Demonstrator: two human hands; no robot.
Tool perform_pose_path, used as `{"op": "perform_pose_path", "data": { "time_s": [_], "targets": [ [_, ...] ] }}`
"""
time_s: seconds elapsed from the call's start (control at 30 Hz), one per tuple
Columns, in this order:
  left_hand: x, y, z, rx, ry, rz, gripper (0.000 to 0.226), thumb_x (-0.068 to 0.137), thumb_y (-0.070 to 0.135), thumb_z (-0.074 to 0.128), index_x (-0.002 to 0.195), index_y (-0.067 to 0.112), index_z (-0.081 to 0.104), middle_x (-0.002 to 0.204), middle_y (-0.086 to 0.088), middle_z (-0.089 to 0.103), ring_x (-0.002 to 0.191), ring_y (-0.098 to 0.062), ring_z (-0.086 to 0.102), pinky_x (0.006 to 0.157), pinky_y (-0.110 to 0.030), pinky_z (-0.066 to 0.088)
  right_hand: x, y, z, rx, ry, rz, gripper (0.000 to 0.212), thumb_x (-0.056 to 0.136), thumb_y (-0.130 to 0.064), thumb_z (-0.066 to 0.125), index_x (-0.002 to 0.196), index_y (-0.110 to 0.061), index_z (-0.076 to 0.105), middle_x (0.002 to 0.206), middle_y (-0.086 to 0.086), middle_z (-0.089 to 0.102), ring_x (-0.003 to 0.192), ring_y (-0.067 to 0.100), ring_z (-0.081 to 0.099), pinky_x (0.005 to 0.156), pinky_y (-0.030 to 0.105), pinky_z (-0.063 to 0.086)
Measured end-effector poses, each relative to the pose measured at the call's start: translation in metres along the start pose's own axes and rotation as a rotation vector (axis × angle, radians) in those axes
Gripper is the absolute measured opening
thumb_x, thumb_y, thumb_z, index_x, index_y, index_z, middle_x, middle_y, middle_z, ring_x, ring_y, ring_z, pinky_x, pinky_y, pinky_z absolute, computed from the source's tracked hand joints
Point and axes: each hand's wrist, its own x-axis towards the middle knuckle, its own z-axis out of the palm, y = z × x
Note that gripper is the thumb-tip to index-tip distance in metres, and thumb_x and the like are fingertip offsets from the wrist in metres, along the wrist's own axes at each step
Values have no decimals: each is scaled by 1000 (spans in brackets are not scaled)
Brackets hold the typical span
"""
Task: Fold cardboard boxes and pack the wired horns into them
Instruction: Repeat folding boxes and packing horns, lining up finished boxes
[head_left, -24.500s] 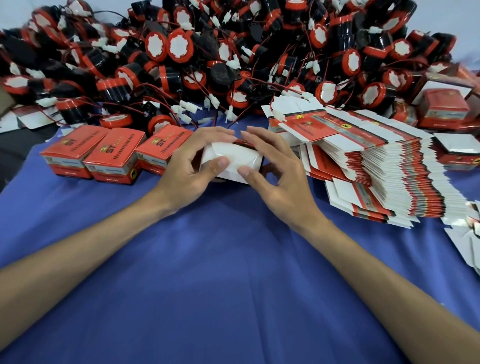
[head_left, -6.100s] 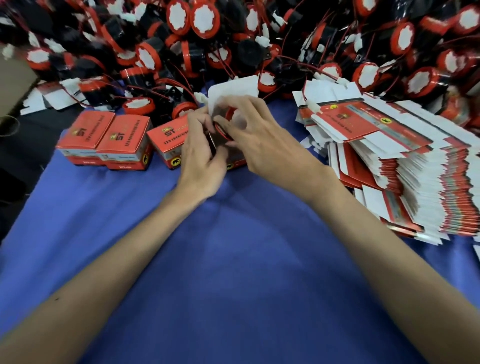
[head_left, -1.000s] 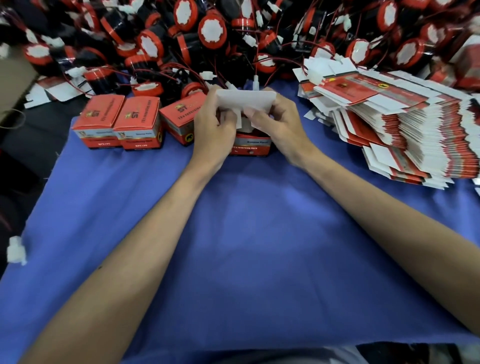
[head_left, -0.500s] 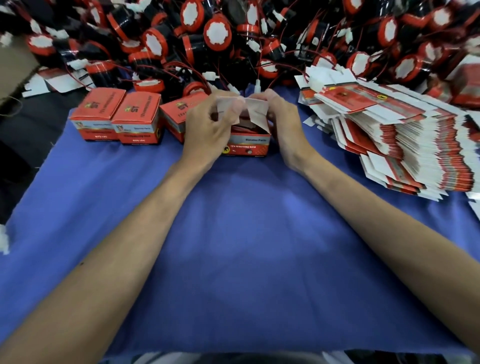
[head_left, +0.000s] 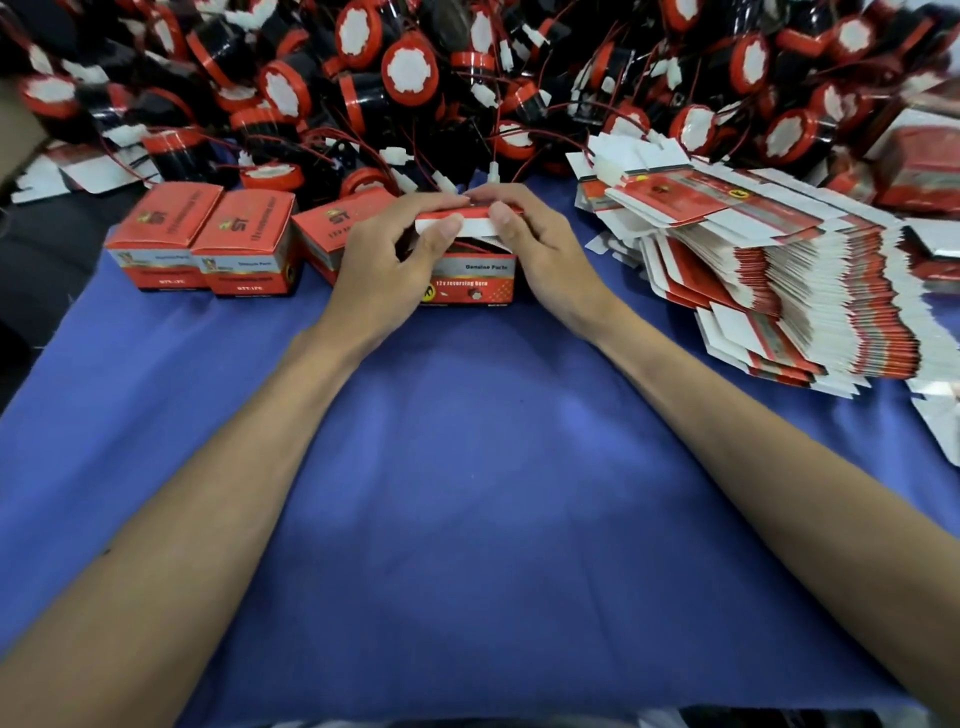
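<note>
head, change: lid flap (head_left: 467, 224) of box (head_left: 474, 283) is folded down over the top; half a second ago it was raised
head, hands: left hand (head_left: 387, 254) and right hand (head_left: 540, 249) are both pinched on the lid flap, thumbs on its white tuck edge
head, box place: stood on blue surface (head_left: 467, 467), beside closed boxes (head_left: 244, 234)
head, task meaning: horn judged packed, not visible; only the tuck-in is left
head, vs 24.5 s ago: bottom was being folded then

Lightly creased blue cloth (head_left: 478, 493) covers the work surface, left edge running diagonally; beyond that edge a dark surface (head_left: 41, 260); a tan cardboard corner (head_left: 13, 140) pokes in at far left, blurred
</note>
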Motion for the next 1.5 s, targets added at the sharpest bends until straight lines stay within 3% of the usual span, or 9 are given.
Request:
{"op": "perform_pose_path", "data": {
  "time_s": [0.1,0.23,0.43,0.6,0.8,0.93,1.1,1.27,1.5],
  "targets": [
    [-3,-1,-4,26,-53,49,29,98,17,54,123,5,64,122,-5,64,114,-13,58,97,-17,41,-6,1,-6,-105,-59,-1,30,101,-17,45,128,-8,54,121,2,59,113,14,57,98,31,47],
    [-10,-7,-12,123,-170,132,34,96,16,55,126,2,61,130,-5,57,125,-17,51,108,-23,36,-20,4,-7,-218,-92,-59,38,100,-17,50,138,-12,49,135,5,53,120,10,48,96,14,41],
    [-10,-10,-12,253,-257,206,45,96,23,51,136,3,52,138,-5,49,129,-17,42,109,-14,24,-23,4,-7,-352,-84,-121,43,101,-18,47,142,-9,42,133,11,52,120,18,49,101,31,43],
    [-10,-16,-15,329,-282,243,53,98,35,40,138,2,49,139,-14,51,129,-26,45,108,-20,27,-25,9,-3,-479,-35,-200,46,100,-24,46,143,-9,42,133,12,50,120,21,51,95,39,48],
    [-9,-18,-12,365,-213,299,47,99,34,43,134,4,53,131,-13,57,122,-26,50,105,-20,31,-22,10,-7,-287,-129,-102,69,100,-27,44,153,-7,5,136,-7,43,122,3,44,102,18,37],
    [-11,-15,-12,372,-145,299,47,96,35,50,130,5,58,127,-13,61,118,-25,54,104,-26,36,-21,10,-7,-269,-103,-96,62,97,-24,49,150,-7,20,141,1,45,128,12,44,106,29,40],
    [-10,-12,-12,370,-141,313,45,94,32,55,127,2,61,125,-16,62,116,-30,58,103,-35,41,-22,12,-3,-381,-51,-239,49,98,-19,51,143,-5,40,123,1,51,112,5,47,97,14,37],
    [-9,-16,-11,408,-136,375,39,95,20,58,125,-4,60,124,-21,62,114,-37,59,102,-34,39,-23,10,-4,-422,-61,-267,46,97,-19,51,139,-2,45,129,14,54,124,23,50,103,37,42],
    [-10,-12,-10,252,-113,314,33,94,9,56,123,-6,60,126,-15,59,118,-28,54,103,-44,42,-23,10,-5,-453,-46,-330,44,97,-15,52,138,0,46,126,21,56,116,28,56,97,40,47]
  ]
}}
